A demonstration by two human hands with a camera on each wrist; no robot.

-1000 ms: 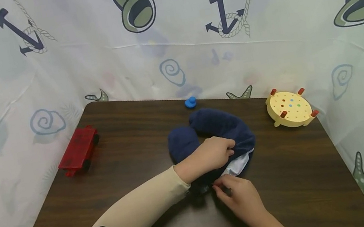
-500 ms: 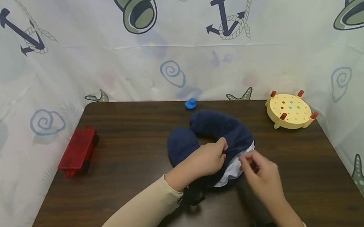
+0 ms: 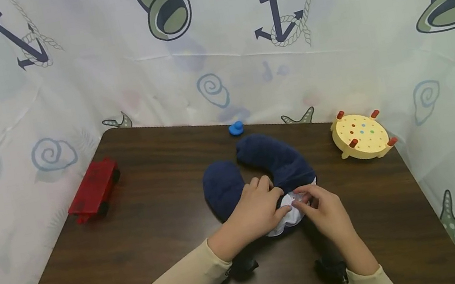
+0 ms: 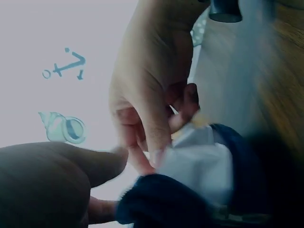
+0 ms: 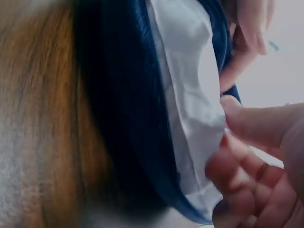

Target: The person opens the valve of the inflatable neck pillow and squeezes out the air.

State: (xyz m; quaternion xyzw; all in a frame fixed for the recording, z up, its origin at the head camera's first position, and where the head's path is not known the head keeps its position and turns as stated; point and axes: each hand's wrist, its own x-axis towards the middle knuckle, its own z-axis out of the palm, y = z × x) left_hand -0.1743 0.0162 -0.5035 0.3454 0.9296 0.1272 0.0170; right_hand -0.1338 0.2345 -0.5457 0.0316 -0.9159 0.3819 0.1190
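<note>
A navy U-shaped neck pillow (image 3: pixel 276 159) lies mid-table, its cover unzipped along the near curve so white inner fabric (image 3: pixel 290 219) shows. My left hand (image 3: pixel 253 211) rests over the pillow's inner curve, fingers touching the navy cover. Its thumb stretches apart from the fingers, over the opening; the left wrist view shows a gap between the thumb (image 4: pixel 95 164) and the navy edge. At the right side of the opening, my right hand (image 3: pixel 326 211) pinches the edge of the white fabric (image 5: pixel 190 85) between thumb and index finger. The pillow's underside is hidden.
A red toy cart (image 3: pixel 94 191) with dark wheels stands at the table's left. A small blue knobbed piece (image 3: pixel 236 128) sits at the back edge. On the right is a round yellow pegged toy (image 3: pixel 363 135). A printed curtain (image 3: pixel 100 42) surrounds the brown table (image 3: pixel 160 174).
The right hand has moved right along the opening, then slightly back left onto the white fabric. My left hand has shifted left and loosened its grip on the cover, spreading the thumb.
</note>
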